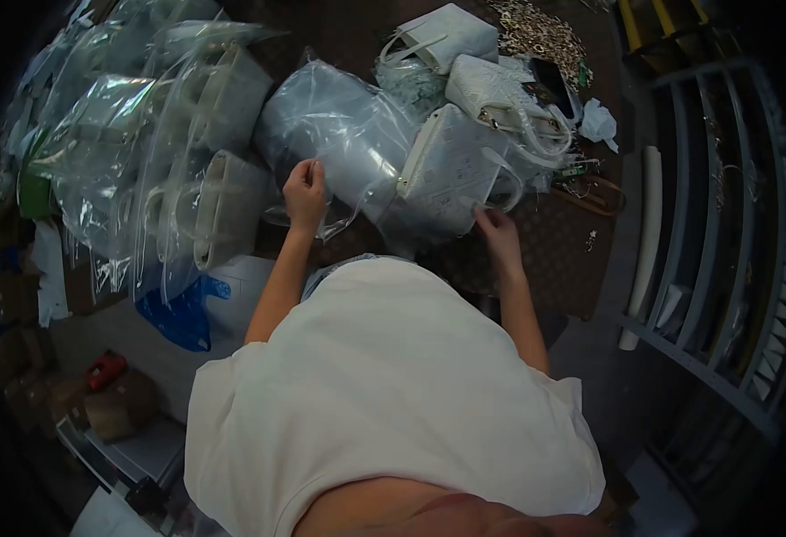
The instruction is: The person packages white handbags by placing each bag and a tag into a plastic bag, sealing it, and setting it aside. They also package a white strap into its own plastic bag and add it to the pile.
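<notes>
A white embossed handbag [451, 174] lies on the dark table, its handles toward the right. My right hand [497, 228] is at the bag's lower right corner, thumb and fingers close together on its edge. Left of the bag lies a stack of clear plastic sleeves [339, 125]. My left hand [305, 188] is over the near left part of the sleeves, fingers curled together; what they hold, if anything, is too small to make out. Behind the bag, another white handbag [496, 94] and a third white one [451, 36] lie close together.
Plastic-wrapped white bags [223, 197] are piled at the left. A heap of small gold-coloured parts [545, 36], a phone [549, 85] and crumpled white paper [599, 123] lie at the back right. A metal rack [706, 224] stands at the right, a blue plastic bag [182, 313] at the lower left.
</notes>
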`<state>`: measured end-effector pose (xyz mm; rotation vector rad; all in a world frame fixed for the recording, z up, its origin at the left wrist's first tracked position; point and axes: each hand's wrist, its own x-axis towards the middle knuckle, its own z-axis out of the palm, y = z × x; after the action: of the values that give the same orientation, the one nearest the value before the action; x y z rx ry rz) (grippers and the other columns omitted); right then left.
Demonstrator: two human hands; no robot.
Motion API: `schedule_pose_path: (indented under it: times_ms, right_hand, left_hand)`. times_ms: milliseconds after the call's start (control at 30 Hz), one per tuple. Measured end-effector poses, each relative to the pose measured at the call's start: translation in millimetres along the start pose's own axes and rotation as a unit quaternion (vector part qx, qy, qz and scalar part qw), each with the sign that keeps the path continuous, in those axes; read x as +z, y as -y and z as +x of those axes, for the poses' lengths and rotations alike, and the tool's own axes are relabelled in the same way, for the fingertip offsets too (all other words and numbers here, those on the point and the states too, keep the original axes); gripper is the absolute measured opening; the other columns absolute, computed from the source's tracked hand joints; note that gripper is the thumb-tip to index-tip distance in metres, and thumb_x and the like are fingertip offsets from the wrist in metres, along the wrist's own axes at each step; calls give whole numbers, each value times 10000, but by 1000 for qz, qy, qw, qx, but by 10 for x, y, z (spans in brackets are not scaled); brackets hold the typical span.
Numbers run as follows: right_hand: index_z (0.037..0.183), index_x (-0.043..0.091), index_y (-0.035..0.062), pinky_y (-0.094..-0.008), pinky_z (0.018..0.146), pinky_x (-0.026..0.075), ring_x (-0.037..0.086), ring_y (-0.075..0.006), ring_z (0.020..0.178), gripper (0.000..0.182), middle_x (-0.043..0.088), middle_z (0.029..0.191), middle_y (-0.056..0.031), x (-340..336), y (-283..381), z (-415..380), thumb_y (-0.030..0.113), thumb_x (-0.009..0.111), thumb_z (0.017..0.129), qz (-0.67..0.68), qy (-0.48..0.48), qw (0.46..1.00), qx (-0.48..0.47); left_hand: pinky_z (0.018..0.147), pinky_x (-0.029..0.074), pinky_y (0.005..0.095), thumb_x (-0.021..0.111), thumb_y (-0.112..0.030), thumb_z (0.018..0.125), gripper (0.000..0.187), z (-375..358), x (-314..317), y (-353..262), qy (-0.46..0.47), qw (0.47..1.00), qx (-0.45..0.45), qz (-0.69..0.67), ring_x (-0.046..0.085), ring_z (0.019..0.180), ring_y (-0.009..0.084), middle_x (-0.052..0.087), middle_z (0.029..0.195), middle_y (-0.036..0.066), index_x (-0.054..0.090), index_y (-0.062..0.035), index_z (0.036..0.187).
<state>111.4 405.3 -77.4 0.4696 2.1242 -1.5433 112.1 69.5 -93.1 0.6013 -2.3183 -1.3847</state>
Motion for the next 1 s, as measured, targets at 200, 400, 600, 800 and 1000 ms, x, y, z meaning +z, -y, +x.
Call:
schedule_pose_path:
  times_ms: [200,400,600,800,1000]
  right_hand:
    - [1048,547,-14,-290,794,416,551,-174,895,299,606,958,-60,487,-101,83,129,636,801,424,16,903,-66]
    - [1008,573,-13,-258,791,419,554,-147,901,244,600,987,-84,563,-56,-70,57,637,783,381,-44,912,-143]
    - [959,597,-19,-269,724,455,582,-153,797,199,620,919,-83,266,23,-719,23,630,767,364,60,927,-63]
    - [943,594,-42,-274,708,459,581,-161,785,200,614,900,-100,722,327,-590,43,624,763,310,145,939,-36]
    - [860,600,-32,-246,662,444,565,-128,713,178,619,834,-79,1207,128,-125,106,662,765,349,97,930,-65]
  left_hand:
    - [545,422,289,546,-155,844,184,-65,-27,-29,-22,997,77,-12,524,575,177,560,706,104,604,15,883]
    - [557,432,319,541,-156,840,183,-12,39,-58,-15,997,77,4,543,589,234,556,716,132,622,-12,919]
    - [558,431,333,549,-159,829,197,164,75,-53,-20,996,76,32,530,575,255,539,694,128,637,-49,967]
    - [603,446,251,555,-188,846,208,175,26,-168,126,988,-1,-93,589,685,130,634,786,132,646,-46,968]
    - [619,448,228,550,-202,853,240,165,-236,-133,113,967,11,-230,567,691,83,652,795,116,637,-6,961]
